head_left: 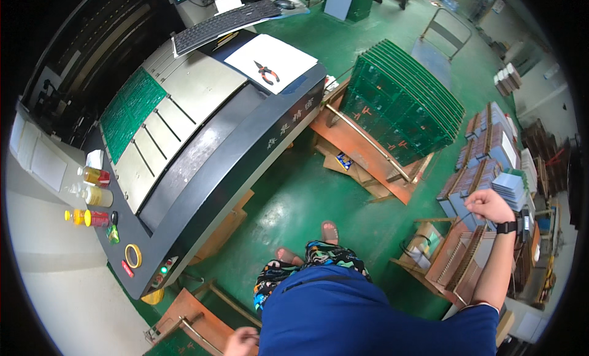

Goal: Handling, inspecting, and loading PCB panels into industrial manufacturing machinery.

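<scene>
My right hand point(486, 206) reaches out over stacks of grey-blue boards point(473, 183) at the right, a dark band on its wrist. Its fingers are closed in a pinch; a thin dark line shows at the fingertips, too small to name. Low in the picture, my left hand point(241, 342) hangs beside my body, near a copper-coloured rack point(189, 312) with a green panel in it. Blur and the lower edge hide how its fingers are placed. A wooden rack point(443, 267) with toothed slats stands below my right hand.
A grey machine point(245, 135) carries a green circuit panel point(132, 113), pliers point(267, 73) on white paper, a keyboard point(227, 26), bottles point(97, 196) and a tape roll point(133, 256). Upright green panels point(402, 101) fill a copper-coloured cart point(362, 138). A trolley point(446, 34) stands beyond.
</scene>
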`<state>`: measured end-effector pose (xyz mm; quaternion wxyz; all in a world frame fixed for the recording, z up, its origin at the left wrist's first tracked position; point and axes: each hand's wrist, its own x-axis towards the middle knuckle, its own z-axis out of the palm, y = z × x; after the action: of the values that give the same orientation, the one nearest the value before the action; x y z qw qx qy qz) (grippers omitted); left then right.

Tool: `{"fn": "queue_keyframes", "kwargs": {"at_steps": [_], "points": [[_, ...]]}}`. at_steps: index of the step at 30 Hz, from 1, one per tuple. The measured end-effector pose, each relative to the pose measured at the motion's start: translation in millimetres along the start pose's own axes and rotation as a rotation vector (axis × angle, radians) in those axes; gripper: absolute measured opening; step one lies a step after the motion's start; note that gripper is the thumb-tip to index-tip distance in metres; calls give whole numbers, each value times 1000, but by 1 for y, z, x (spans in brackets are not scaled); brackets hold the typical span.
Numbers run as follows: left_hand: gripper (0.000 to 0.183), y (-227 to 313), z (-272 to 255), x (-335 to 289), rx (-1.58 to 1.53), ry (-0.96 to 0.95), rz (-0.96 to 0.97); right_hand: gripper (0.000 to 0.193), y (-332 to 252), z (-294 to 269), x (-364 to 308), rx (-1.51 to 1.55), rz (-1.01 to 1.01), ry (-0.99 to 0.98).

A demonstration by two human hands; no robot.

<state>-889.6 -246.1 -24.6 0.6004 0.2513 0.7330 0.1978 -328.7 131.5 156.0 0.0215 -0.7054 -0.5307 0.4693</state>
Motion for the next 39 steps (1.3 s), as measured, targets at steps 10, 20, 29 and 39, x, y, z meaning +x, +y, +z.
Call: {"fn": "queue_keyframes", "kwargs": {"at_steps": [10, 20, 29, 39], "points": [[13, -14, 128, -60, -255, -132, -294, 39, 145, 206, 53, -502, -170, -1051], [15, -9, 175, -76, -397, -75, -358, 60, 251, 204, 58, 462, 395, -1443], [16, -19, 179, -64, -432, -106, -327, 63, 141, 166, 42, 437, 458, -1267], [18, -22, 182, -46, -420, -217, -256, 29, 91, 175, 86, 134, 171, -1398]]}}
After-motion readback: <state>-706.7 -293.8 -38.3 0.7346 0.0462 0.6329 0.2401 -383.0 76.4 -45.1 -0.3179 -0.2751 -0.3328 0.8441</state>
